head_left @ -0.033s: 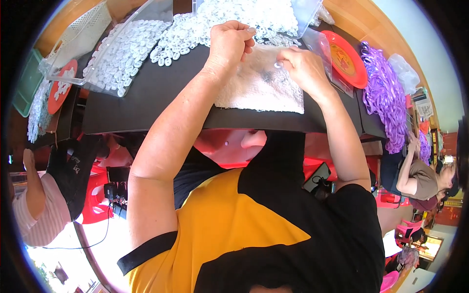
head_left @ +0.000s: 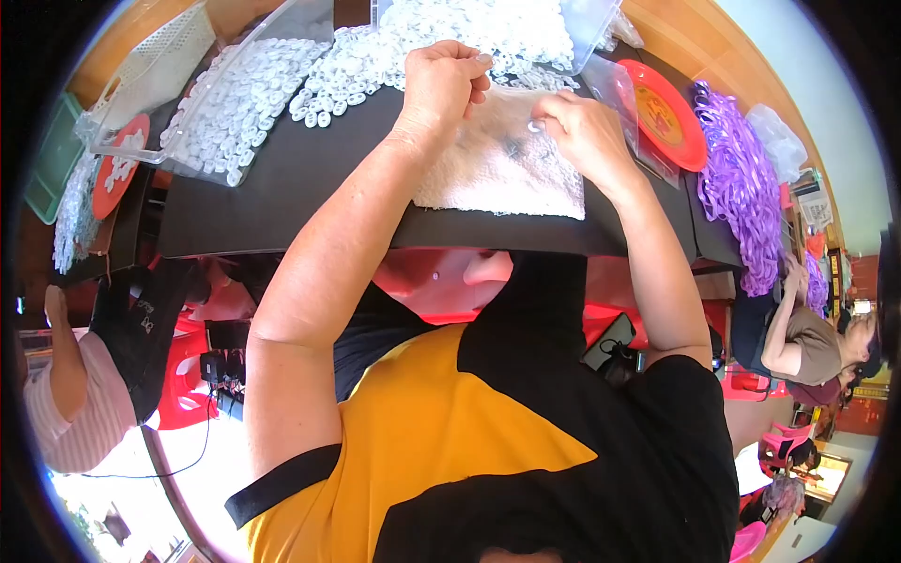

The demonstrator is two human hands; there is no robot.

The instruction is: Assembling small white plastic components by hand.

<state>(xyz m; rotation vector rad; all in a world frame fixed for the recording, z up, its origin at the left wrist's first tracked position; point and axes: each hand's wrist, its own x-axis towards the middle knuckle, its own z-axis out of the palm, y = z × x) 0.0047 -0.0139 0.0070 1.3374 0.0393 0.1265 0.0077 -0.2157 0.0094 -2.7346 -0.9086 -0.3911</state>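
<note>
A white terry towel (head_left: 516,188) lies on the dark table under my hands. Over its upper left side, my left hand (head_left: 443,83) is closed, thumb against the fingers; what it pinches, if anything, is too small to make out. My right hand (head_left: 584,129) is closed above the towel's right part, a small white ring (head_left: 537,126) between thumb and fingertips. Beyond both hands spreads a big heap of small white oval rings (head_left: 450,38), some of them right behind my left fingertips. A greyish patch shows on the towel between the hands.
More rings fill a clear plastic tub (head_left: 211,174) at the left. A red plate (head_left: 699,155) and a bundle of purple ribbons (head_left: 737,178) lie to the right. A red dish (head_left: 105,202) with white pieces stands far left. Other people sit at both sides.
</note>
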